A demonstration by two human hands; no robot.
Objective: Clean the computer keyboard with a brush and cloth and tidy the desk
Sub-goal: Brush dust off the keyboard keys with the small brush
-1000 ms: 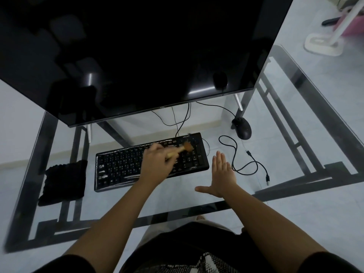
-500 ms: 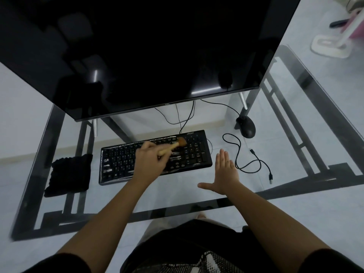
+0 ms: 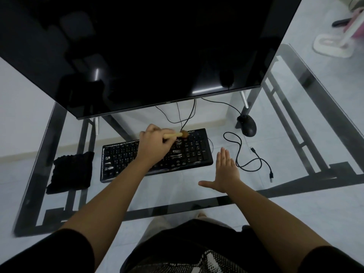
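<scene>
A black keyboard (image 3: pixel 122 156) lies on the glass desk (image 3: pixel 177 186) below the monitor. My left hand (image 3: pixel 154 144) grips a small wooden-handled brush (image 3: pixel 178 134); its brown bristles touch the keyboard's far edge near the right end. My right hand (image 3: pixel 225 170) lies flat on the glass just right of the keyboard, fingers straight and thumb spread. A black cloth (image 3: pixel 71 172) sits on the desk to the left of the keyboard.
A large dark monitor (image 3: pixel 147 52) overhangs the back of the desk. A black mouse (image 3: pixel 249 127) and a loose black cable (image 3: pixel 246 154) lie at the right. Thin wires run from the monitor to the keyboard. A white floor stand (image 3: pixel 332 44) is beyond the desk.
My left hand has swept the brush from the keyboard's right key block toward its far edge. My right hand has stayed flat on the glass.
</scene>
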